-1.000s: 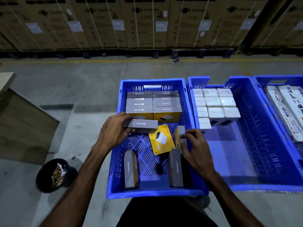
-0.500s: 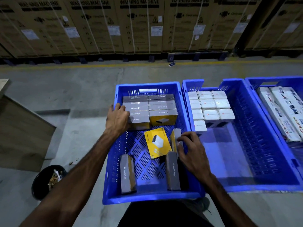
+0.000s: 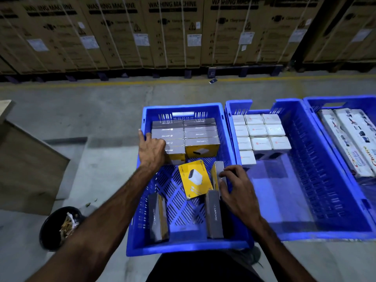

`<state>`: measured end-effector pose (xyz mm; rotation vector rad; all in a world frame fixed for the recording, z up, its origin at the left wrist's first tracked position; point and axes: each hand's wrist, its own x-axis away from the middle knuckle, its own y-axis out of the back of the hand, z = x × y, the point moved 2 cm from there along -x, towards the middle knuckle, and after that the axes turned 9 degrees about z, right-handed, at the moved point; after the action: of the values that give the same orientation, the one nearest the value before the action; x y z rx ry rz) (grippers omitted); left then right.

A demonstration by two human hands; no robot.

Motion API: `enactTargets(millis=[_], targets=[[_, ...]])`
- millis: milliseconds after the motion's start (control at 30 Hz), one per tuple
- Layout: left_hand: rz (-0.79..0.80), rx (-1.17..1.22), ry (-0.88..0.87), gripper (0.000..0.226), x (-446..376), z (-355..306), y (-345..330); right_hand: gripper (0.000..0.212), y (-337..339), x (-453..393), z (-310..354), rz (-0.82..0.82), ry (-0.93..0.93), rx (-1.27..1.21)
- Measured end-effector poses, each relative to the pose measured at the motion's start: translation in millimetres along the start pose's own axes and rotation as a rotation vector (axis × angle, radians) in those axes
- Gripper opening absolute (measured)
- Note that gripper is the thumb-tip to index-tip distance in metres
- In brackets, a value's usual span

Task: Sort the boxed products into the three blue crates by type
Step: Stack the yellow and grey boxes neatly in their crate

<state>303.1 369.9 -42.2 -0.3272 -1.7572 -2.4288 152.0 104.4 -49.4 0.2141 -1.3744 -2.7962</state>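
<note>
i see three blue crates side by side on the grey floor. the left crate [image 3: 140, 210] is right in front of me and holds the grey and yellow boxes. my left hand [image 3: 151, 148] rests on the stacked grey boxes [image 3: 184, 132] at the far end of that crate, fingers curled over the near left box, thumb by the crate wall. my right hand [image 3: 237, 189] pinches the upright box [image 3: 218, 171] that stands on its edge by the right wall, fingers bent round it. a yellow box [image 3: 194, 181] lies flat just beside it, in the way on the left. two more grey boxes stand at the near end, one on the left [image 3: 156, 217] and one [image 3: 213, 213] touching my right wrist. the middle crate [image 3: 305, 159] holds small white boxes [image 3: 259, 132] packed at its far left corner. the right crate [image 3: 337, 100] holds long white boxes [image 3: 350, 139]. a black bucket [image 3: 47, 231] with scraps sits by my left arm, a wooden board [image 3: 26, 169] is beyond it, and big brown cartons [image 3: 173, 31] line the back.
</note>
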Motion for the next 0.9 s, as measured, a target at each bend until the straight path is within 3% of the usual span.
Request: enactTargets(millis=[433,633,700,833,900], targets=[[-0.040,0.084,0.035,0.016,16,-7,-11,0.010,1,2,1,-0.002,0.009,-0.006],[-0.089,0.140,0.027,0.029,51,-23,-34,0.010,0,1,0,-0.008,0.012,-0.013],[-0.098,0.160,-0.040,0.043,61,-27,-48,0.010,-1,1,0,-0.007,0.009,-0.014],[-0.032,0.199,-0.132,0.093,57,-29,-65,0.010,-2,1,-1,-0.004,0.019,-0.001],[0.000,0.209,-0.126,0.100,49,-28,-67,0.011,-1,0,-2,0.001,0.017,-0.004]])
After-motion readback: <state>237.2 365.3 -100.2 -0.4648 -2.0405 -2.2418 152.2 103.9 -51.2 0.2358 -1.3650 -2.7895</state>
